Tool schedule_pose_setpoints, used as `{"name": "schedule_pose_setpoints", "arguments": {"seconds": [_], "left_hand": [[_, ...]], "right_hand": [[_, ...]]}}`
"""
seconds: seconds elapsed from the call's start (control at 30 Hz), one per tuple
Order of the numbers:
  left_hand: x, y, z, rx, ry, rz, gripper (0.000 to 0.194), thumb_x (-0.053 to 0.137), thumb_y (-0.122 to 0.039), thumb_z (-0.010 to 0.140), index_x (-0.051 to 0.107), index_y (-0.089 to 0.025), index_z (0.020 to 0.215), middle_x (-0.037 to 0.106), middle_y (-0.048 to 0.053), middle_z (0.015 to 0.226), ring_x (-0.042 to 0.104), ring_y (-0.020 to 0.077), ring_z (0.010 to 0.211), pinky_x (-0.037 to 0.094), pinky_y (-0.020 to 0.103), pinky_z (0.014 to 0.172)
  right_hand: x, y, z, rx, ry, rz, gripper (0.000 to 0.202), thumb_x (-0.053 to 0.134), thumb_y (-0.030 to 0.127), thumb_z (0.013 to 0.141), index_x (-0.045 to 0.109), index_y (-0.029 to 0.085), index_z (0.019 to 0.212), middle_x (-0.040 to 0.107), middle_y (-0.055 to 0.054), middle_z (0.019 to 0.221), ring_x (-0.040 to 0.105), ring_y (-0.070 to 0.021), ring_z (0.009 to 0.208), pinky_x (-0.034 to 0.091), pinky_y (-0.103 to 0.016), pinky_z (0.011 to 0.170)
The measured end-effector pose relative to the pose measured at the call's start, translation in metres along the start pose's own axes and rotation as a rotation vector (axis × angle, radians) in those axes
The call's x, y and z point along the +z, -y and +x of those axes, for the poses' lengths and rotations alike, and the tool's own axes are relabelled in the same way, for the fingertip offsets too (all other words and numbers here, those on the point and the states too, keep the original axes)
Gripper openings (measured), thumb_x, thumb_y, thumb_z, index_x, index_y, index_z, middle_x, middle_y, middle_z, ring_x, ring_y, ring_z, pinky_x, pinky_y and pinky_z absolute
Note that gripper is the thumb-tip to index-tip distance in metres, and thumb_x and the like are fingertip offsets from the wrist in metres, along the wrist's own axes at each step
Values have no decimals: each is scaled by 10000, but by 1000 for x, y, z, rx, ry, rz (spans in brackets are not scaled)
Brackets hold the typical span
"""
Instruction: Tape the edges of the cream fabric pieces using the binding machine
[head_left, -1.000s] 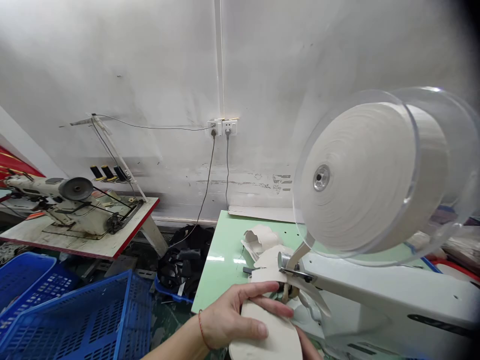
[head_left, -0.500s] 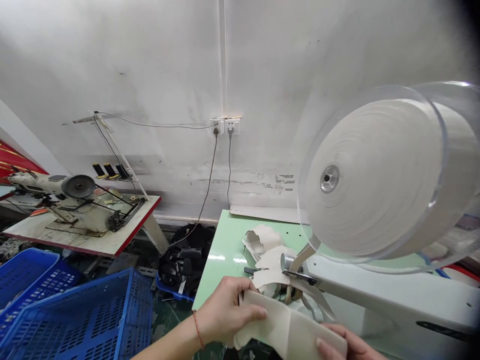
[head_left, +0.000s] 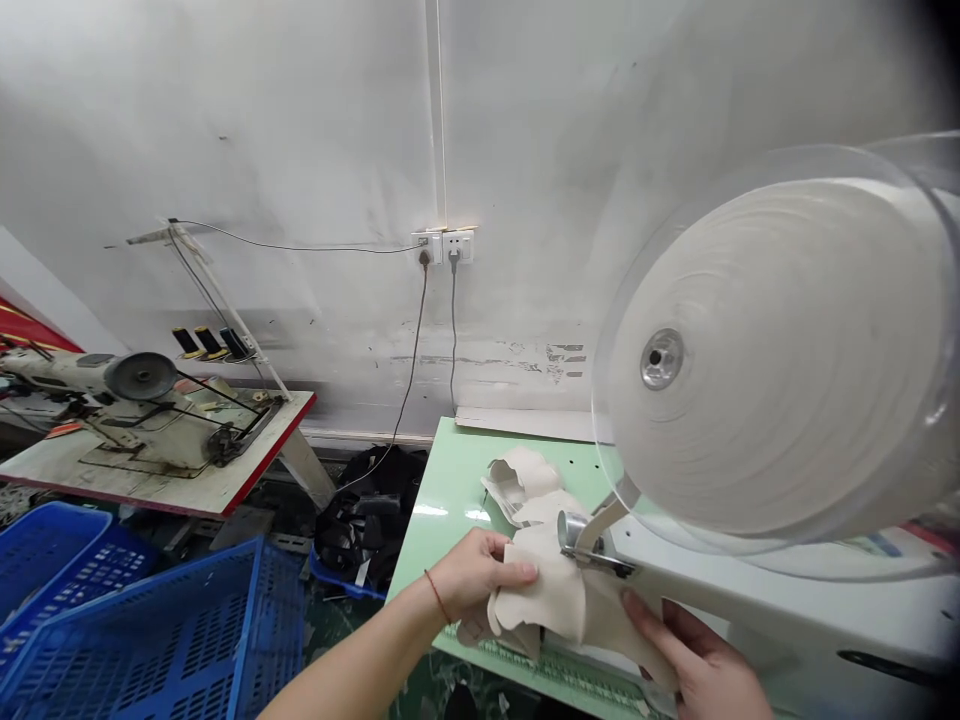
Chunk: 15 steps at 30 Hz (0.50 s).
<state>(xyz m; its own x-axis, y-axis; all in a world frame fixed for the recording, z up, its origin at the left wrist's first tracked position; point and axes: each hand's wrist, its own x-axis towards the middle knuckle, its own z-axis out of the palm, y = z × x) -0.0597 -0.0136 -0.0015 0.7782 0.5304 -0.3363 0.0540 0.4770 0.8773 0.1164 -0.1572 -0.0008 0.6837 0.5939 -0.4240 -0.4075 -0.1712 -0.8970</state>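
Observation:
A cream fabric piece (head_left: 551, 590) with a seam down its middle is stretched between my two hands at the machine head. My left hand (head_left: 484, 578) pinches its left end, thumb on top. The right end is gripped by my right hand (head_left: 694, 650), thumb on top and the other fingers partly hidden. Just above the fabric sits the machine's metal tape guide (head_left: 596, 560), fed by a strip of tape (head_left: 604, 515) from the large white tape roll (head_left: 772, 370). More curved cream pieces (head_left: 525, 480) lie behind the guide on the green tabletop (head_left: 442, 480).
To the left, another sewing machine (head_left: 142, 410) stands on a red-edged table (head_left: 247, 465) with thread spools (head_left: 210, 343). Blue crates (head_left: 172, 620) and a bin of black material (head_left: 371, 510) are on the floor. Power cords run down from a wall socket (head_left: 442, 247).
Both hands have carried the fabric forward and up, to the tape guide. The fabric now lies flatter beneath the guide, and the view has shifted slightly.

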Motion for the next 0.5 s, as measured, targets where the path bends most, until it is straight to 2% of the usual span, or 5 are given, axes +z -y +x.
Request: {"name": "schedule_pose_setpoints", "arguments": {"seconds": [0.1, 0.2, 0.37, 0.43, 0.5], "left_hand": [[-5, 0, 13, -46, -13, -56, 552, 898, -487, 390, 655, -87, 683, 633, 44, 650, 553, 131, 589, 419, 251, 569], [-6, 2, 22, -62, -25, -100, 584, 900, -505, 371, 647, -83, 686, 620, 39, 631, 531, 121, 566, 399, 247, 561], [0, 22, 2, -3, -67, -82, 604, 746, -691, 547, 573, -118, 620, 527, -10, 557, 456, 85, 511, 332, 220, 518], [4, 30, -19, 0, 13, -4, 595, 796, -658, 491, 533, -131, 578, 495, -27, 544, 433, 76, 512, 330, 212, 521], [8, 30, -40, 31, 205, 69, 584, 887, -548, 377, 561, -136, 633, 512, -34, 581, 445, 76, 548, 362, 207, 561]], "right_hand": [[4, -1, 12, -7, -25, 80, 503, 909, 347, 399, 738, 157, 832, 758, -55, 862, 650, -256, 821, 529, -224, 493], [9, 0, 24, 10, -26, 179, 523, 919, 266, 346, 710, 142, 808, 730, -31, 700, 606, -193, 598, 468, -235, 394], [13, -14, 17, 64, -9, 250, 457, 921, 349, 378, 684, 144, 710, 667, -24, 558, 561, -152, 484, 467, -238, 398], [14, -32, 0, 58, 56, 298, 447, 870, 508, 466, 691, 179, 708, 667, -23, 569, 587, -161, 505, 503, -256, 456], [14, -52, -21, 39, 229, 247, 501, 776, 671, 502, 696, 212, 686, 670, -39, 581, 638, -213, 571, 543, -316, 540]]}}
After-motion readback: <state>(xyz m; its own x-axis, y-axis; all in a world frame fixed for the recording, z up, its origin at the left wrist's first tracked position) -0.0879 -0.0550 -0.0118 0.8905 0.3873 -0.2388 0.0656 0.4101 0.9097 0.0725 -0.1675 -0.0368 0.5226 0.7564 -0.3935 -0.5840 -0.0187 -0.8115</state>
